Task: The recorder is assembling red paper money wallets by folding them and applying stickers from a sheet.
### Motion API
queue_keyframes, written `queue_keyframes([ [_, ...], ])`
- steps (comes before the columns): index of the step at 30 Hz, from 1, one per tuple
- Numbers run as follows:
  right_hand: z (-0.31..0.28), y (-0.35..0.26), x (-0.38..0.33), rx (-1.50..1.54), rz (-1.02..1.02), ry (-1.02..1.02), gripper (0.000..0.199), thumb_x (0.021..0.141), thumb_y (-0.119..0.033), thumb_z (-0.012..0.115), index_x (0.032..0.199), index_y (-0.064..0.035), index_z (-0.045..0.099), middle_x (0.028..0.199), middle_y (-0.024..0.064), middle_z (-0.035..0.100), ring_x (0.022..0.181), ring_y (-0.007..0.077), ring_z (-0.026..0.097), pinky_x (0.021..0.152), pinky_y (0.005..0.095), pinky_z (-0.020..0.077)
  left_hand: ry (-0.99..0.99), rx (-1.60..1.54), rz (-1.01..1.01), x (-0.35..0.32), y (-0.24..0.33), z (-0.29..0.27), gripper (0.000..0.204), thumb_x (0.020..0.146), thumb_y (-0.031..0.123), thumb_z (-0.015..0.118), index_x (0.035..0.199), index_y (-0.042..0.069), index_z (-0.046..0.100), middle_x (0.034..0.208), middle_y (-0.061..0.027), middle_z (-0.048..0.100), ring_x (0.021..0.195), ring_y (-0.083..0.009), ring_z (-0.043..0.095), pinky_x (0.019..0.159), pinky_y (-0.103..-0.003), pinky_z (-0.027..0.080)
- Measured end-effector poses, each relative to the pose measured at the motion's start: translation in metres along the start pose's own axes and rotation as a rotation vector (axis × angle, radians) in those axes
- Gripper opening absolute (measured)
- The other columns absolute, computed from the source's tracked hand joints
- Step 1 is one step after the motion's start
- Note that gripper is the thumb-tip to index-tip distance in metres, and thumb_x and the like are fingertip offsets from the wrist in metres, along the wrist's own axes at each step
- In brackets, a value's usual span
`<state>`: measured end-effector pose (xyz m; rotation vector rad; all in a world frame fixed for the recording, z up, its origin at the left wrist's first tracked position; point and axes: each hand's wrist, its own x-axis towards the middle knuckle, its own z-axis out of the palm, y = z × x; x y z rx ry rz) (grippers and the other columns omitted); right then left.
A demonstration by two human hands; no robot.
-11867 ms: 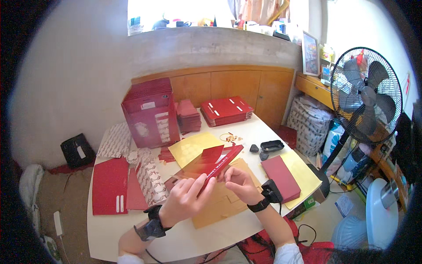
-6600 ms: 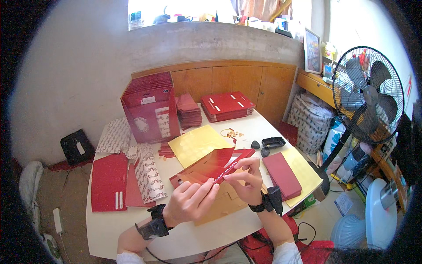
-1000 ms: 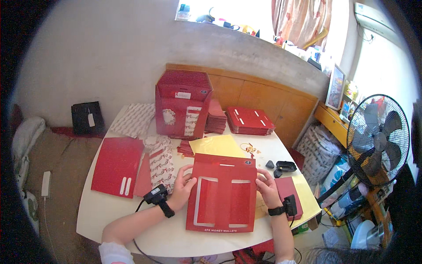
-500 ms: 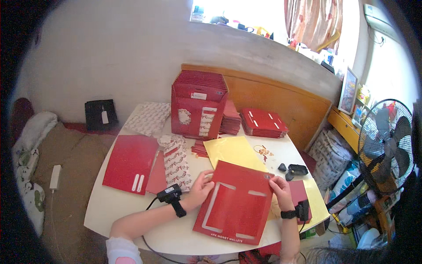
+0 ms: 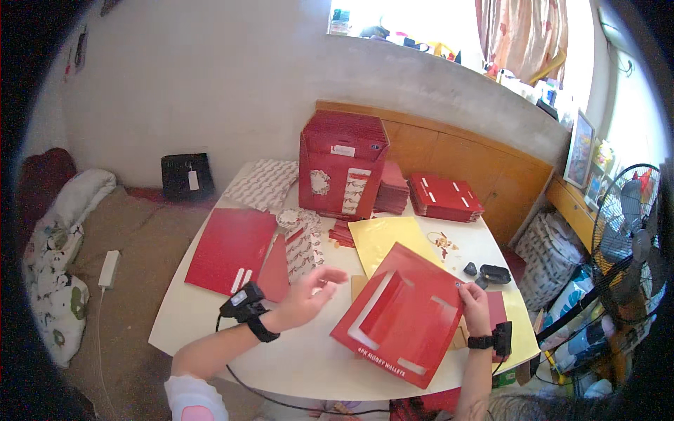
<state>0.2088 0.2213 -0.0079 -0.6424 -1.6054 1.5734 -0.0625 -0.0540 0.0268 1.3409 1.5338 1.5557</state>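
surface: white table (image 5: 210, 319), red card sheets and packs spread over it
right hand (image 5: 474, 306): pinching the right edge of a red die-cut card sheet (image 5: 404, 319) (tilted, lying on the table front)
left hand (image 5: 309, 298): spread, empty, just left of the sheet
behind: yellow sheet (image 5: 386, 238), upright red box (image 5: 340, 165)

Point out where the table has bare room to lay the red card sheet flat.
Bare room: table near edge, between left hand and red card sheet held by right hand. Crowded: middle and far side, around the red box.
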Motion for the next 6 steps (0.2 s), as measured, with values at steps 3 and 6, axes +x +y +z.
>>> queue_keyframes([
  [3, -0.002, 0.009, 0.009, -0.089, 0.005, 0.047, 0.018, 0.095, -0.016, 0.060, 0.080, -0.0049, 0.060, 0.075, -0.0041, 0.059, 0.067, 0.0033, 0.052, 0.059, 0.0200, 0.0416, 0.235, 0.428, 0.095, 0.004, -0.005, -0.028, 0.032, 0.092, 0.010, 0.056, 0.122, 0.000, 0.052, 0.116, -0.0097, 0.059, 0.114, -0.0224, 0.055, 0.099, -0.036, 0.043],
  [6, -0.001, 0.025, 0.018, -0.220, -0.025, -0.003, 0.018, 0.093, -0.016, 0.062, 0.081, -0.0034, 0.060, 0.074, -0.0041, 0.059, 0.067, 0.0034, 0.052, 0.062, 0.0193, 0.0417, 0.515, 0.841, 0.024, 0.009, -0.022, -0.057, 0.044, 0.089, 0.018, 0.063, 0.129, 0.009, 0.049, 0.128, -0.0124, 0.052, 0.124, -0.0251, 0.047, 0.109, -0.039, 0.031],
])
